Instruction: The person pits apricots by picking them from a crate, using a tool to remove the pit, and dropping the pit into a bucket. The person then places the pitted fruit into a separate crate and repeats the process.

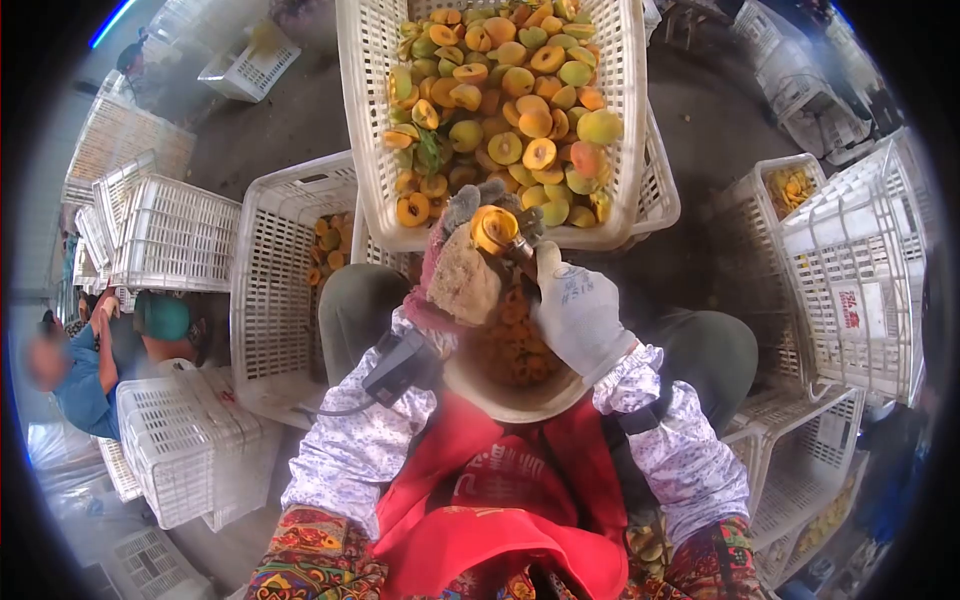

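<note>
My left hand (462,270), in a worn pink and tan glove with grey fingertips, is closed around a yellow peach half (494,230), its cut face turned up. My right hand (582,312), in a whitish glove with blue print, grips a small metal-ended tool (520,248) that touches the peach half; the glove hides most of it. Under both hands a round bucket (520,408) between my knees holds orange-yellow fruit pieces (515,345). Just beyond my hands stands a white plastic crate (365,130) full of peach halves (500,100).
A white crate (260,260) with some fruit stands to the left, near stacked crates (180,230). More crates (850,290) stand on the right, one holding yellow fruit (790,190). Another person (85,375) sits at far left. A red apron (500,490) covers my lap.
</note>
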A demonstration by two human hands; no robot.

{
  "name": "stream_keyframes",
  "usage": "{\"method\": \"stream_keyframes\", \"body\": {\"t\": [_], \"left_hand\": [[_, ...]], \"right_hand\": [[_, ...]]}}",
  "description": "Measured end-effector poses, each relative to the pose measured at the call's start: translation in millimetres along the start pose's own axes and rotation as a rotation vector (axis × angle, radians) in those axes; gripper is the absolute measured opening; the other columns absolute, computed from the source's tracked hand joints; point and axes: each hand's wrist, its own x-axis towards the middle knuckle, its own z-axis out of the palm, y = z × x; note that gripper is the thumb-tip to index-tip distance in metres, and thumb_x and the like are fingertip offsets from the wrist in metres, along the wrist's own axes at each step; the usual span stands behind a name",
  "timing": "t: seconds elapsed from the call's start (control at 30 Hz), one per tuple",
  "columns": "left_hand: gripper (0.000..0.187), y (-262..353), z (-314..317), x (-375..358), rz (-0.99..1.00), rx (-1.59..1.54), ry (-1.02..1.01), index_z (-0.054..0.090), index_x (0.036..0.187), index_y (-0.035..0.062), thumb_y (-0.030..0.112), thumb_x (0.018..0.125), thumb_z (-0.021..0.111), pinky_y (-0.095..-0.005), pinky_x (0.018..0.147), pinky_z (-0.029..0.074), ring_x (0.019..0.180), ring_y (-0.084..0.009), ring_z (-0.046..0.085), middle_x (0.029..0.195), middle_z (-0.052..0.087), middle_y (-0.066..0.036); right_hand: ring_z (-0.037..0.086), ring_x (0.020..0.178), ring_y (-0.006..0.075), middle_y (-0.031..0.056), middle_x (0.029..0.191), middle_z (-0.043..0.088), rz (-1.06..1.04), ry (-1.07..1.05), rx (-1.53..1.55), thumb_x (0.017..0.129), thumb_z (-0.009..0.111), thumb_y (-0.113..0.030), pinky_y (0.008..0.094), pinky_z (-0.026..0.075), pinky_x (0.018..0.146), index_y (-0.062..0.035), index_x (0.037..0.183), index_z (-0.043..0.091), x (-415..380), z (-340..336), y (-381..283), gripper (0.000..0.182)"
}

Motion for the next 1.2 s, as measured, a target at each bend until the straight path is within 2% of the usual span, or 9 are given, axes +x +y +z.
{"method": "stream_keyframes", "body": {"t": [0.47,0.67,0.73,0.87,0.93,0.97,1.03,1.13,1.2], "left_hand": [[0.034,4,-7,7,0.016,0.142,0.141,0.058,0.093,0.0102,0.043,0.093,0.052,-0.0319,0.058,0.051,0.068,-0.0221,0.062,0.081,0.062,-0.005],[0.026,19,22,-9,-0.051,0.050,-0.011,0.059,0.089,0.0113,0.036,0.095,0.052,-0.0384,0.058,0.050,0.070,-0.0254,0.061,0.076,0.060,-0.004],[0.025,16,18,-11,0.068,-0.014,-0.066,0.059,0.087,0.0111,0.034,0.095,0.052,-0.0436,0.061,0.051,0.069,-0.0264,0.059,0.075,0.059,-0.005],[0.030,16,9,-3,-0.054,-0.121,-0.202,0.059,0.087,0.0102,0.037,0.096,0.048,-0.0431,0.058,0.049,0.065,-0.0282,0.057,0.078,0.058,-0.009],[0.032,16,10,-6,-0.039,0.042,-0.128,0.058,0.086,0.0100,0.038,0.096,0.047,-0.0424,0.057,0.048,0.063,-0.0284,0.056,0.076,0.057,-0.010],[0.033,16,10,-7,-0.034,0.207,-0.053,0.057,0.085,0.0099,0.039,0.096,0.047,-0.0418,0.055,0.048,0.062,-0.0285,0.055,0.073,0.056,-0.010],[0.034,14,16,-10,-0.074,0.092,-0.107,0.057,0.085,0.0094,0.040,0.096,0.047,-0.0414,0.054,0.048,0.060,-0.0283,0.055,0.071,0.056,-0.010],[0.036,17,20,-10,-0.055,-0.034,-0.322,0.054,0.083,0.0077,0.041,0.096,0.047,-0.0409,0.053,0.047,0.058,-0.0277,0.054,0.070,0.054,-0.010],[0.038,24,25,-11,0.034,0.239,-0.324,0.055,0.084,0.0063,0.041,0.096,0.047,-0.0405,0.057,0.049,0.063,-0.0283,0.058,0.071,0.055,-0.010]], "right_hand": [[0.063,0.074,0.0350,0.0183,0.080,0.064,0.183,-0.114,0.259,0.084,0.055,-0.014,0.0419,0.049,0.067,0.0002,0.112,0.053,2,31,-8,0.032],[0.064,0.070,0.0354,0.0198,0.073,0.063,-0.115,0.065,0.563,0.078,0.061,-0.014,0.0411,0.051,0.063,0.0035,0.099,0.056,10,4,-2,0.028],[0.063,0.073,0.0352,0.0203,0.075,0.063,0.370,-0.552,0.925,0.080,0.062,-0.018,0.0411,0.050,0.065,0.0030,0.089,0.058,18,-25,-9,0.023],[0.064,0.066,0.0309,0.0186,0.070,0.062,0.438,-0.672,0.974,0.082,0.062,-0.019,0.0387,0.049,0.060,0.0026,0.088,0.058,15,-13,-8,0.023],[0.062,0.054,0.0225,0.0137,0.059,0.058,-0.210,0.174,0.562,0.086,0.059,-0.022,0.0351,0.046,0.052,0.0035,0.083,0.058,3,22,-7,0.025],[0.062,0.054,0.0225,0.0137,0.059,0.058,-0.207,0.177,0.566,0.086,0.059,-0.022,0.0351,0.046,0.052,0.0035,0.083,0.058,0,23,-4,0.025],[0.058,0.052,0.0163,0.0073,0.058,0.056,0.228,-0.470,0.925,0.087,0.058,-0.022,0.0323,0.043,0.049,0.0028,0.079,0.059,3,0,-5,0.026],[0.056,0.055,0.0132,0.0037,0.062,0.057,0.331,-1.003,1.449,0.088,0.057,-0.022,0.0303,0.042,0.050,0.0014,0.077,0.061,7,-10,11,0.026],[0.052,0.051,0.0116,0.0022,0.063,0.056,0.349,-1.008,1.540,0.088,0.057,-0.023,0.0270,0.042,0.049,0.0001,0.083,0.061,10,-14,10,0.024]]}}
